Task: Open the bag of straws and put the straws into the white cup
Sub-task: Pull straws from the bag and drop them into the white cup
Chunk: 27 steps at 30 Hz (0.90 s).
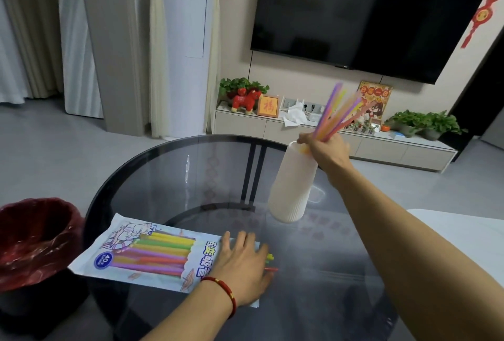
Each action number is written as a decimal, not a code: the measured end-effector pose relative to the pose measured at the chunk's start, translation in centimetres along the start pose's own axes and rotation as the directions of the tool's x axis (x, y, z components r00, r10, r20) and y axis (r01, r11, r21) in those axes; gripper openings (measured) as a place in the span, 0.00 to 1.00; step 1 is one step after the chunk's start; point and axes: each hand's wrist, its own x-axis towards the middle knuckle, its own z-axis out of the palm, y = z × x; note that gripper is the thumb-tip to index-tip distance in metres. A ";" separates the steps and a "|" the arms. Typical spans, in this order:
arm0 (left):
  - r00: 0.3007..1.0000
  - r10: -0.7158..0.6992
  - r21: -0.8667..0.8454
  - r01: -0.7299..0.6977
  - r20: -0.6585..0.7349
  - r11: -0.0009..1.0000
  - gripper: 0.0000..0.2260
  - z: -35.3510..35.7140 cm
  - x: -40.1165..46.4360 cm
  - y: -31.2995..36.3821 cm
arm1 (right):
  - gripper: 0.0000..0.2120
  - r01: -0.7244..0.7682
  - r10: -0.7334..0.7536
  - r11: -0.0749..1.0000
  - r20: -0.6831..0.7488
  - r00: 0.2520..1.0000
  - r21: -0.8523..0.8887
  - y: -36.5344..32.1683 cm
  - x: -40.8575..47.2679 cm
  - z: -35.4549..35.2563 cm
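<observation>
1. Round glass table [169, 177] carries all items.
2. Bag of straws [144, 253] lies flat at the near-left edge, pinned under the flat, released left hand [242, 267].
3. White cup [293, 185] stands tilted at centre.
4. Right hand [326, 151] is clenched around a straw bundle [338, 111] at the cup's mouth.

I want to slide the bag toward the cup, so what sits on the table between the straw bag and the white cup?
Nothing: in the head view, only bare glass table separates the straw bag from the white cup.

The round desk [169, 177] is dark glossy glass on black metal legs, the near bag [141, 256] shiny printed plastic film, the white cup [291, 190] matt ribbed plastic, and the straws [338, 111] smooth translucent plastic.
</observation>
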 end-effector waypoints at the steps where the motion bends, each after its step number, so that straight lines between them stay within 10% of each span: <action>1: 1.000 0.002 -0.005 -0.002 -0.002 1.000 0.24 0.0 0.0 0.0 | 0.23 -0.035 0.031 0.998 0.065 0.997 0.053 0.2 0.0 0.0; 5: 1.000 0.007 0.001 -0.007 -0.007 1.000 0.29 0.1 0.2 -0.1 | 0.38 0.015 -0.088 0.968 0.278 0.957 0.251 1.4 -0.7 -1.1; 9: 1.000 0.017 0.004 -0.017 -0.017 1.000 0.40 -0.3 0.1 -0.4 | 0.50 0.086 -0.135 0.967 0.199 0.971 0.239 2.2 -2.7 -2.1; 16: 0.969 0.022 -0.030 -0.015 0.248 0.999 0.61 -1.4 -1.6 -3.7 | 0.18 0.390 -0.349 0.914 -0.274 0.896 0.112 6.8 -10.6 -3.0; 22: 0.988 0.054 -0.062 -0.045 0.142 0.997 0.60 -2.3 -2.1 -3.8 | 0.15 0.378 -0.306 0.923 0.457 0.835 -0.074 13.8 -15.2 0.0; 27: 0.998 0.063 -0.102 -0.064 -0.019 0.993 0.58 -2.5 -2.0 -3.9 | 0.19 0.393 -0.346 0.919 0.538 0.768 0.030 14.7 -16.2 2.2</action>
